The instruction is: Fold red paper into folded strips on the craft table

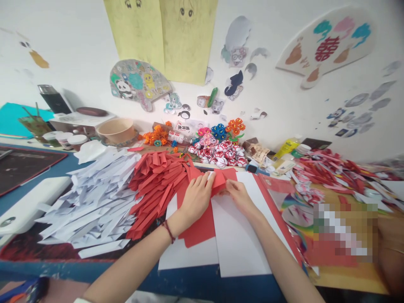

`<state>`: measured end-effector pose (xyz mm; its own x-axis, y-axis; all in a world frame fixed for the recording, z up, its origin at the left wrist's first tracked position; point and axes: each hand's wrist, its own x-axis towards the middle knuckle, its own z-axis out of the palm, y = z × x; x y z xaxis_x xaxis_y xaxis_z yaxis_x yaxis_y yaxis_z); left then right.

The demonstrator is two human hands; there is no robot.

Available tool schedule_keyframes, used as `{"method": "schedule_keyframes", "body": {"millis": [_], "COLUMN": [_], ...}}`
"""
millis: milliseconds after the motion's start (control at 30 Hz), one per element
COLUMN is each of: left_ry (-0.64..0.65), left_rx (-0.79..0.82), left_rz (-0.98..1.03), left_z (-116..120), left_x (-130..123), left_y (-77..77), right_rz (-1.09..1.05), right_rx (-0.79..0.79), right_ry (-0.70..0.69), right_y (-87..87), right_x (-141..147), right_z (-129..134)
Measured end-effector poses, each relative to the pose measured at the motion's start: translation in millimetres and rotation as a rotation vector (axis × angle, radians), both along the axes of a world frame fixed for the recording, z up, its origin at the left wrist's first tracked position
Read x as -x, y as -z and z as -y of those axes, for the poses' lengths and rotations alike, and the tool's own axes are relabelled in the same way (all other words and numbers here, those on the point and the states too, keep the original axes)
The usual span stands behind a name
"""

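Observation:
A small piece of red paper (220, 181) is between my two hands, with a fold showing in it. My left hand (197, 195) closes over its left side, wearing a dark red cord at the wrist. At its right edge, the fingers of my right hand (237, 192) are pinched together on the paper. Beneath lie red paper sheets (199, 229) and white paper sheets (240, 242). Left of my left hand is a heap of folded red paper strips (154, 176), and beyond it a larger heap of folded white paper strips (94, 206).
Along the wall stand red-and-white paper flowers (221, 155), a round tan bowl (116, 129) and lidded tubs (78, 141). A white oblong device (34, 202) lies at left. At right are more red strips (334, 170) and part of another person's arm (391, 252).

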<state>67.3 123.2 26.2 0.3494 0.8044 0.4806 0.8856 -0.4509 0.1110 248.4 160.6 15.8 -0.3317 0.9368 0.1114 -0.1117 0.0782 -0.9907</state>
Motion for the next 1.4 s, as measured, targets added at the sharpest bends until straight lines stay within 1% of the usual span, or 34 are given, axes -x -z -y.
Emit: {"method": "schedule_keyframes", "body": {"millis": [167, 333, 433, 533, 633, 733, 833, 900, 1000, 1133, 1233, 1333, 1400], "left_ry": [0.003, 0.056, 0.091, 0.122, 0.12, 0.116, 0.134, 0.155, 0.169, 0.159, 0.145, 0.147, 0.151], "left_rx": [0.009, 0.035, 0.07, 0.129, 0.195, 0.301, 0.409, 0.446, 0.464, 0.442, 0.425, 0.425, 0.424], "left_rz": [0.051, 0.064, 0.131, 0.276, 0.498, 0.702, 0.816, 0.871, 0.951, 1.054, 1.098, 1.108, 1.099], "left_z": [1.0, 4.1, 5.5, 5.1, 2.4, -0.6, -2.3, -3.3, -5.6, -9.1, -9.9, -8.7, -7.6], "left_x": [-2.4, -3.9, -4.2, -3.4, -1.1, 1.8, 3.2, 3.1, 2.4, 2.5, 2.6, 2.7, 2.9], "left_y": [-1.9, -2.9, -4.8, -8.3, -11.1, -11.8, -10.5, -9.1, -6.5, -4.3, -5.0, -6.9, -7.5], "right_rz": [0.038, 0.021, 0.025, 0.032, 0.044, 0.079, 0.115, 0.094, 0.021, -0.024, 0.05, 0.14, 0.171], "right_rx": [-0.043, -0.049, -0.022, -0.024, -0.044, -0.078, -0.095, -0.066, -0.01, 0.001, -0.036, -0.09, -0.109], "right_ry": [-0.084, -0.016, 0.035, 0.068, 0.058, 0.05, 0.062, 0.076, 0.092, 0.136, 0.121, 0.095, 0.104], "right_y": [-5.0, -7.2, -8.1, -10.0, -13.3, -16.8, -18.4, -18.1, -17.0, -17.7, -20.3, -21.7, -21.1], "right_x": [1.2, 1.6, 0.6, -1.2, -3.0, -4.7, -6.3, -6.8, -6.8, -6.9, -7.3, -7.2, -7.2], "right_z": [4.8, 5.6, 5.0, 4.4, 4.5, 5.9, 7.5, 7.8, 6.5, 4.5, 5.3, 7.1, 7.4]}}
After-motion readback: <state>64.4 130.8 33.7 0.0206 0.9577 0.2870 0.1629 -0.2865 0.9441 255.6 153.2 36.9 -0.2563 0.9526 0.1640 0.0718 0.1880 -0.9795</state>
